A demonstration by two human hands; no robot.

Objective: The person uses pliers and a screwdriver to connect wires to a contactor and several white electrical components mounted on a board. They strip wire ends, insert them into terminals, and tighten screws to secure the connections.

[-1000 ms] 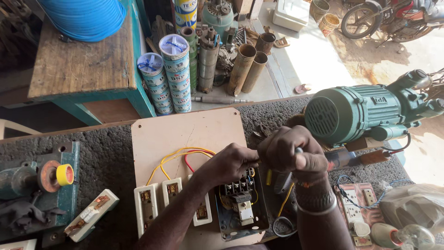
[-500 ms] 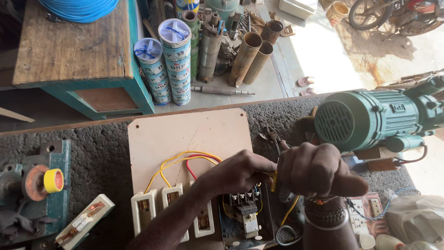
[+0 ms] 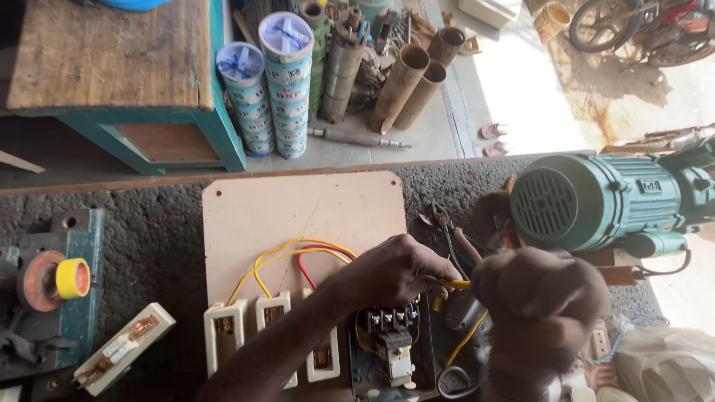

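Observation:
My left hand (image 3: 395, 269) reaches over a pale wooden board (image 3: 298, 216) and pinches a yellow wire (image 3: 456, 284) beside a dark switch unit (image 3: 391, 344). My right hand (image 3: 538, 309) is a blurred fist just right of it, close to the wire's end; what it holds is hidden. Yellow and red wires (image 3: 294, 257) loop from the switch unit to three white fuse holders (image 3: 272, 339) fixed along the board's near edge.
A green electric motor (image 3: 603, 201) sits at the right of the dark bench. Pliers (image 3: 447, 227) lie behind my hands. A yellow tape roll (image 3: 73, 278) and a loose white fuse holder (image 3: 123, 350) sit left. Pipes (image 3: 410, 85) and stacked tins (image 3: 287, 82) stand on the floor beyond.
My right hand has dropped lower and closer to me and is now blurred. My left hand keeps its hold at the wire by the switch unit.

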